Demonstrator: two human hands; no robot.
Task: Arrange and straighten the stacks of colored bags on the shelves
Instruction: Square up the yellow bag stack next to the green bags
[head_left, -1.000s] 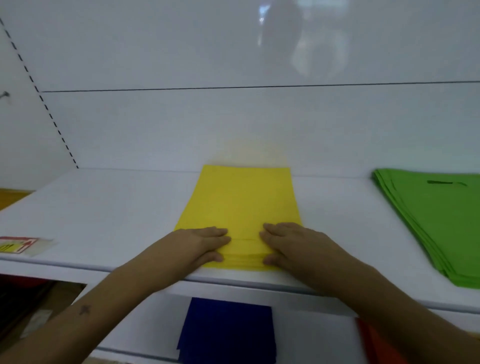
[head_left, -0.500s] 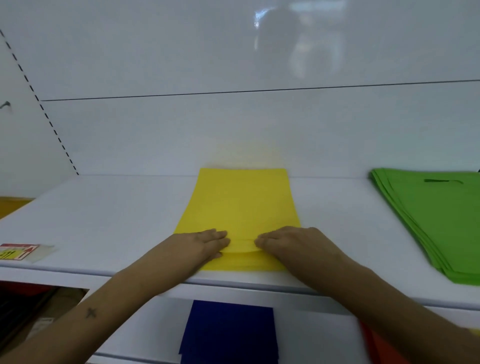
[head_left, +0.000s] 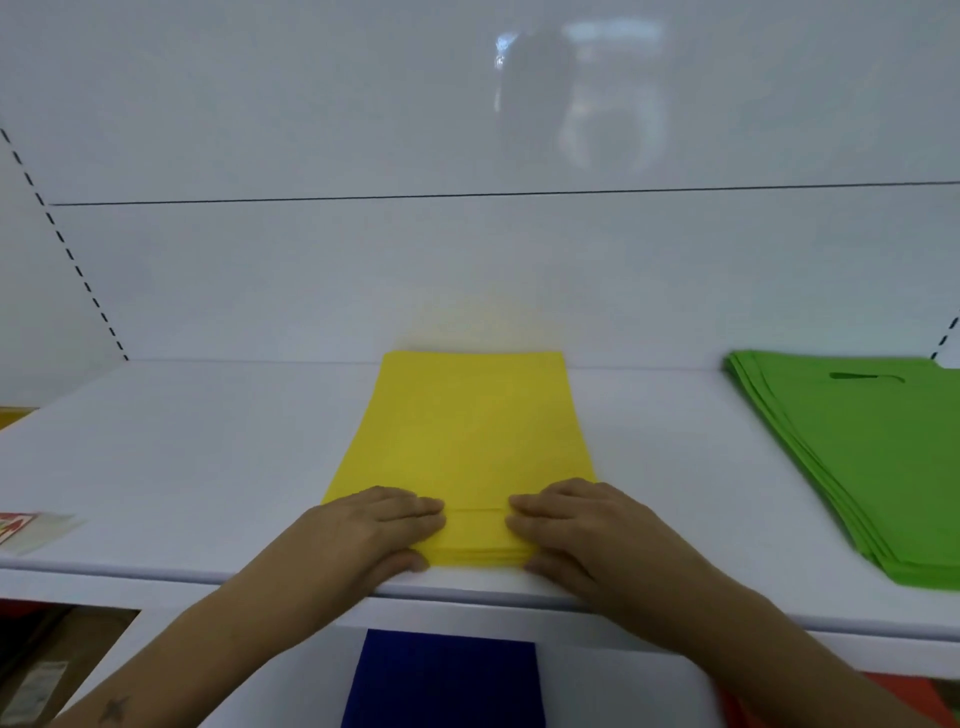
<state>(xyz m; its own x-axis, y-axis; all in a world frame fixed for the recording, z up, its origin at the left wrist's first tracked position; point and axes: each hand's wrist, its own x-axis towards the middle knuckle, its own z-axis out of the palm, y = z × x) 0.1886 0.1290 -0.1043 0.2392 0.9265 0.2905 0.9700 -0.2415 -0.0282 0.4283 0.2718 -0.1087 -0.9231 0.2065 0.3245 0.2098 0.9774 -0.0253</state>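
On white shelf (head_left: 182, 467), yellow bag stack (head_left: 467, 436), long axis front-to-back.

A small label (head_left: 31, 527) with red and yellow print lies flat near the front left edge of the upper shelf. Behind the shelf stands a glossy white back panel (head_left: 467, 270), crossed by a thin dark seam and carrying a blurred reflection high up. A strip of dark slots (head_left: 67, 254) runs slantwise down the left side, and a shorter one (head_left: 945, 340) shows at the far right. At lower left sits a brown cardboard box (head_left: 47, 670), partly cut off by the frame.
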